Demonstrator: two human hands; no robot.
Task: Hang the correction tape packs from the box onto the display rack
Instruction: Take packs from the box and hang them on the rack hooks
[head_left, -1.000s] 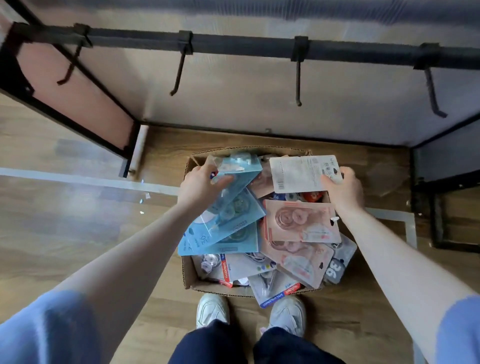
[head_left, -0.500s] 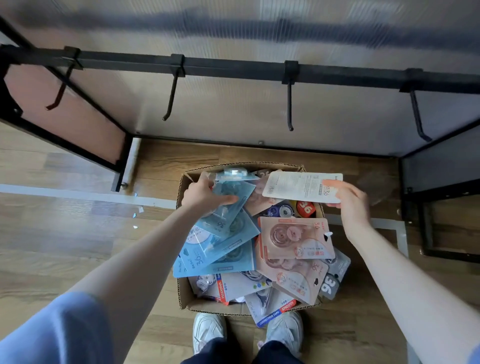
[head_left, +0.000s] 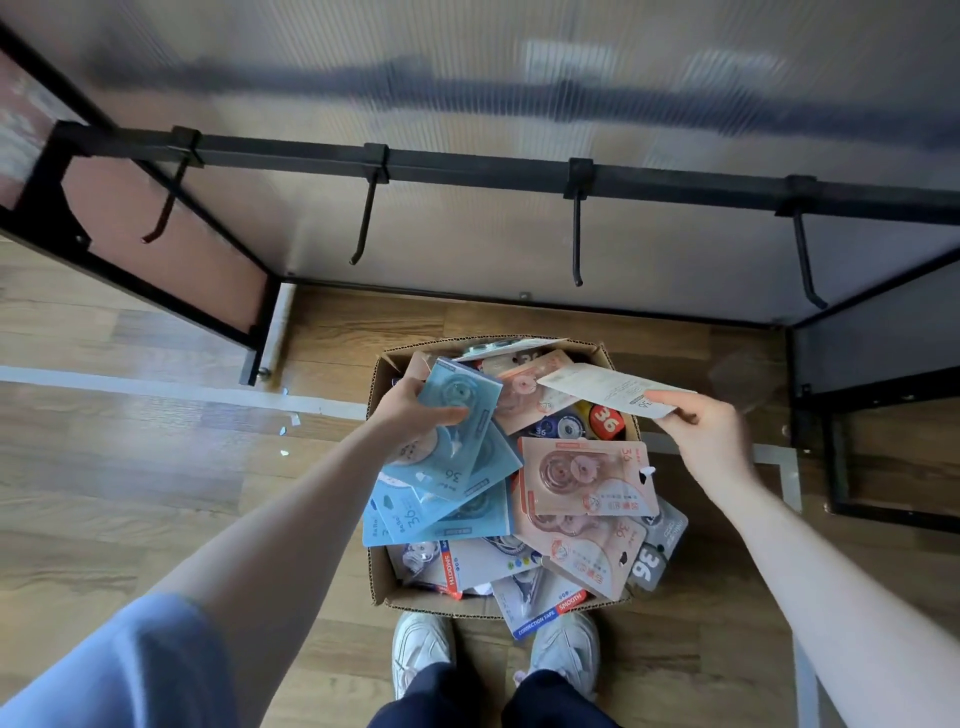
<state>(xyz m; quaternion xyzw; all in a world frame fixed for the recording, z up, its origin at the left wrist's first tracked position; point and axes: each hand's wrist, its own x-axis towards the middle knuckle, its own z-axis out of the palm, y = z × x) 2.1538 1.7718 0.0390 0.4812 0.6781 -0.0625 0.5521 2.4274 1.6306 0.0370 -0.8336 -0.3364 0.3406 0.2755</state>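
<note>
Cardboard forms the open box (head_left: 382, 582) standing on the wood-plank floor (head_left: 130, 467), directly in front of the person's two white shoes (head_left: 421, 654). The box is filled above its rim with overlapping correction tape packs in blue, pink, white and grey; several overhang its near and right edges.

The left hand (head_left: 410, 410) is above the left half of the box. Its fingers and thumb are curled around a fanned stack of blue packs (head_left: 457, 426), thumb lying across the top card. More blue packs (head_left: 441, 519) lie directly beneath in the box.

The right hand (head_left: 711, 436) is above the right rim of the box. It pinches one pack (head_left: 608, 387) by its right end between thumb and fingers. This pack is turned with its white printed back toward the camera and is tilted, its free end pointing left over the box. It is raised clear of the pile.

A pink pack (head_left: 582, 475) lies face up on top of the pile, between the two hands.

The display rack (head_left: 519, 174) consists of a black horizontal bar beyond the box, carrying four black hooks (head_left: 576, 234) that project toward the person. No pack hangs on any of the four. A translucent ribbed panel (head_left: 467, 78) stands behind the bar.
</note>
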